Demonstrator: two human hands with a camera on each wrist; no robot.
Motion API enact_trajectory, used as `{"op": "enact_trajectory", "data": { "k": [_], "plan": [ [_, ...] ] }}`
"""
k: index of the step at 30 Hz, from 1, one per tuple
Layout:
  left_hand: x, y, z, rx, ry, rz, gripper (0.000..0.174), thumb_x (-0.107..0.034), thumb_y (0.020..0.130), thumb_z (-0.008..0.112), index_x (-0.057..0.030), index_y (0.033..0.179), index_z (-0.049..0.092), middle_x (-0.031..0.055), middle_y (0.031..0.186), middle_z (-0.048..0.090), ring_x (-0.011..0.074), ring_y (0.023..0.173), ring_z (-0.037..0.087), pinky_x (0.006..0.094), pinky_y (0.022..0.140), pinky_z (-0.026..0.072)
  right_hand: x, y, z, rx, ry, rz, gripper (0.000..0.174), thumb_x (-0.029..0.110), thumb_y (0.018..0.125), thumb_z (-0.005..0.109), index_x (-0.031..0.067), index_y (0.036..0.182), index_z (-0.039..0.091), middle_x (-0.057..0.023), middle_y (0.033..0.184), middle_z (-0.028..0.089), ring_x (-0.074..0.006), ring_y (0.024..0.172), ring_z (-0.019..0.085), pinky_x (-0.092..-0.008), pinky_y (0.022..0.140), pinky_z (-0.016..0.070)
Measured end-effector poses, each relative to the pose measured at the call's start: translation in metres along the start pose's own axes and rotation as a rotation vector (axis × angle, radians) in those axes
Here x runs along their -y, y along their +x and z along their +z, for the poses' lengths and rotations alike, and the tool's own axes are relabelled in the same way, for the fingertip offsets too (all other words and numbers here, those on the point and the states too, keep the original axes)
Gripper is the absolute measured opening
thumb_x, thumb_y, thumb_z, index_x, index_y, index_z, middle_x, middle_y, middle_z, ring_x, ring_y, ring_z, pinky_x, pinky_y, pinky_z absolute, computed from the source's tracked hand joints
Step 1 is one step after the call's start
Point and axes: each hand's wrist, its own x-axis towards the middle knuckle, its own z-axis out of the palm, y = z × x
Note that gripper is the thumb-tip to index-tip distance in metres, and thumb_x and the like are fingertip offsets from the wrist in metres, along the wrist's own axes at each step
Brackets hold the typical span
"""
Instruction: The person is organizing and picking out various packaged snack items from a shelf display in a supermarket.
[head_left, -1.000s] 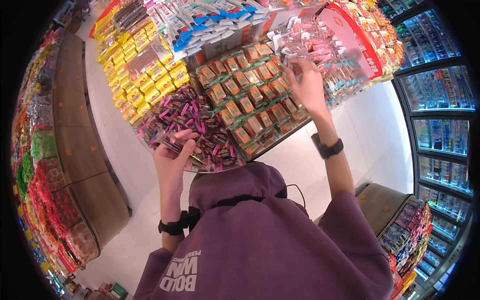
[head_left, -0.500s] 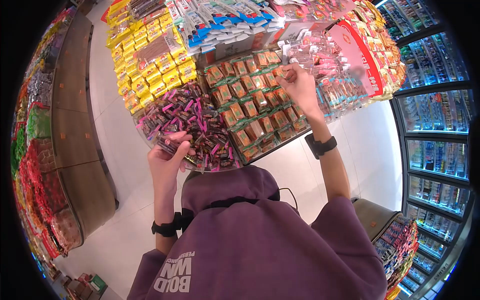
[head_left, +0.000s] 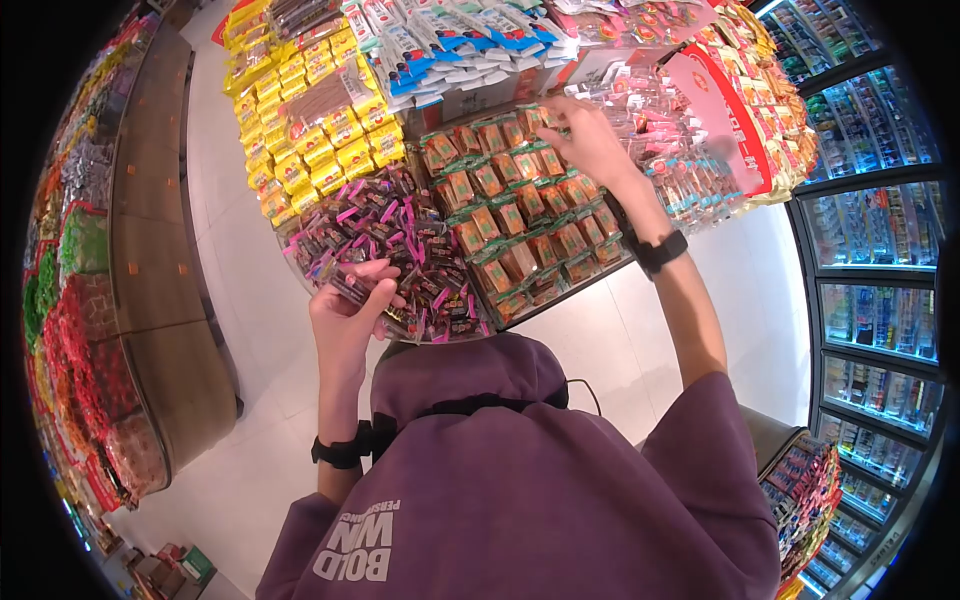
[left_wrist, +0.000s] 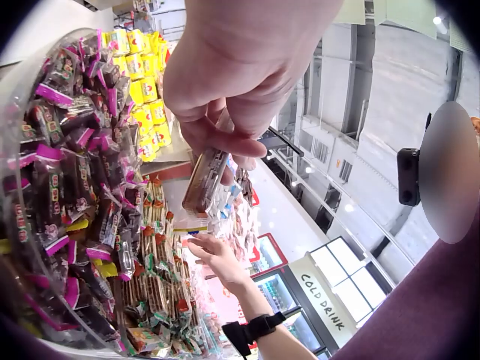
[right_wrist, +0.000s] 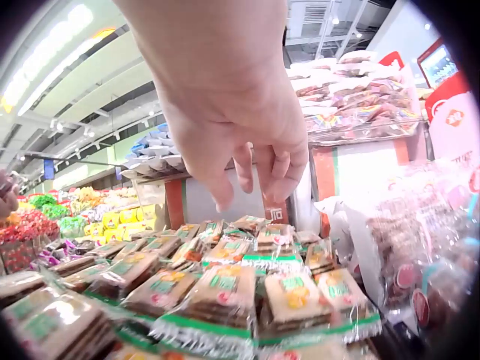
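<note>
My left hand (head_left: 345,315) pinches a small clear-wrapped brown snack (left_wrist: 204,178) above the pile of dark snacks with pink-ended wrappers (head_left: 385,225). Over the back right part of the tray of green-edged wrapped square snacks (head_left: 520,259) hangs my right hand (head_left: 590,143). In the right wrist view, the right hand (right_wrist: 236,127) has loosely bent fingers pointing down with nothing between them, a little above the square snacks (right_wrist: 225,289).
Yellow packets (head_left: 320,155) lie at the left of the display, blue and white packets (head_left: 450,50) behind. Pink-labelled bags (head_left: 650,115) stand on the right. Lit glass-door shelves (head_left: 870,230) line the far right, and a brown counter (head_left: 150,250) the left.
The right hand has moved from the right edge of the square snacks toward the tray's back, its fingers spreading apart. The left hand keeps its snack in nearly the same place.
</note>
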Motion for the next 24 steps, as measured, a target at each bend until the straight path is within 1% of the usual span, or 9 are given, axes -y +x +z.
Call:
{"op": "enact_trajectory", "data": {
  "k": [3, 6, 7, 10, 11, 14, 15, 21, 24],
  "plan": [
    [-0.001, -0.003, -0.001, -0.019, -0.013, 0.006, 0.026, -0.004, 0.089, 0.069, 0.0028, 0.114, 0.065, 0.0147, 0.102, 0.071, 0.0136, 0.074, 0.069, 0.0183, 0.044, 0.0413, -0.017, 0.018, 0.017, 0.004, -0.02, -0.219, 0.037, 0.008, 0.084, 0.072, 0.0025, 0.119, 0.064, -0.0195, 0.102, 0.068, -0.0317, 0.089, 0.066, -0.0414, 0.08, 0.0527],
    [-0.002, -0.006, -0.004, -0.053, -0.044, 0.006, 0.028, -0.004, 0.087, 0.072, 0.0044, 0.114, 0.064, 0.0168, 0.101, 0.071, 0.0148, 0.074, 0.07, 0.019, 0.045, 0.0442, 0.002, 0.024, 0.002, 0.314, 0.095, -0.029, 0.037, -0.002, 0.08, 0.07, -0.0004, 0.117, 0.064, -0.0223, 0.108, 0.067, -0.038, 0.097, 0.065, -0.043, 0.084, 0.0533],
    [-0.001, -0.008, -0.006, -0.062, -0.049, 0.009, 0.028, -0.004, 0.087, 0.072, 0.0045, 0.113, 0.064, 0.0167, 0.101, 0.071, 0.0149, 0.074, 0.07, 0.019, 0.045, 0.0442, 0.015, 0.024, -0.005, 0.36, 0.09, 0.013, 0.041, -0.006, 0.078, 0.07, 0.0025, 0.118, 0.064, -0.021, 0.103, 0.068, -0.0352, 0.091, 0.065, -0.0418, 0.08, 0.0537],
    [0.001, -0.01, -0.009, -0.088, -0.049, -0.004, 0.029, -0.004, 0.087, 0.072, 0.0044, 0.114, 0.065, 0.0162, 0.101, 0.071, 0.0153, 0.075, 0.07, 0.019, 0.045, 0.0442, 0.016, 0.018, -0.005, 0.365, 0.148, -0.003, 0.043, -0.005, 0.078, 0.07, 0.0045, 0.12, 0.064, -0.0196, 0.101, 0.067, -0.0332, 0.087, 0.065, -0.041, 0.079, 0.0536],
    [0.001, -0.011, -0.01, -0.094, -0.045, -0.011, 0.029, -0.005, 0.087, 0.073, 0.0044, 0.114, 0.065, 0.016, 0.101, 0.071, 0.0155, 0.076, 0.07, 0.019, 0.045, 0.0442, 0.008, 0.018, 0.001, 0.3, 0.157, 0.008, 0.042, -0.002, 0.08, 0.071, 0.0037, 0.121, 0.064, -0.0182, 0.102, 0.067, -0.0311, 0.086, 0.065, -0.0408, 0.078, 0.0538],
    [0.005, -0.012, -0.01, -0.087, -0.018, -0.022, 0.026, -0.005, 0.089, 0.069, 0.0033, 0.113, 0.065, 0.014, 0.103, 0.071, 0.0141, 0.075, 0.07, 0.0181, 0.043, 0.0393, -0.001, 0.021, 0.001, 0.269, 0.161, 0.027, 0.043, 0.003, 0.083, 0.071, 0.0063, 0.125, 0.062, -0.0135, 0.091, 0.062, -0.0264, 0.077, 0.062, -0.0372, 0.073, 0.0508],
    [0.004, -0.012, -0.01, -0.085, -0.017, -0.022, 0.026, -0.005, 0.089, 0.069, 0.0034, 0.113, 0.065, 0.0141, 0.102, 0.071, 0.0141, 0.075, 0.07, 0.0181, 0.043, 0.0392, -0.005, 0.021, 0.003, 0.298, 0.155, -0.002, 0.042, 0.004, 0.084, 0.071, 0.0055, 0.125, 0.061, -0.0137, 0.092, 0.062, -0.027, 0.078, 0.062, -0.0369, 0.073, 0.0512],
    [0.001, -0.013, -0.009, -0.092, -0.036, -0.006, 0.026, -0.006, 0.089, 0.07, 0.0033, 0.112, 0.065, 0.0143, 0.101, 0.071, 0.0143, 0.075, 0.07, 0.0181, 0.043, 0.039, -0.005, 0.017, 0.003, 0.289, 0.135, -0.054, 0.038, 0.011, 0.087, 0.07, 0.0039, 0.124, 0.061, -0.0153, 0.1, 0.064, -0.0317, 0.088, 0.065, -0.04, 0.078, 0.0523],
    [0.004, -0.013, -0.009, -0.086, -0.044, -0.012, 0.025, -0.006, 0.089, 0.07, 0.0032, 0.113, 0.065, 0.014, 0.101, 0.071, 0.0142, 0.075, 0.07, 0.0181, 0.043, 0.0389, 0.026, 0.03, 0.007, 0.056, -0.168, -0.284, 0.037, 0.015, 0.09, 0.067, 0.0046, 0.125, 0.06, -0.0164, 0.108, 0.064, -0.0337, 0.1, 0.063, -0.0412, 0.085, 0.0513]
  ]
}}
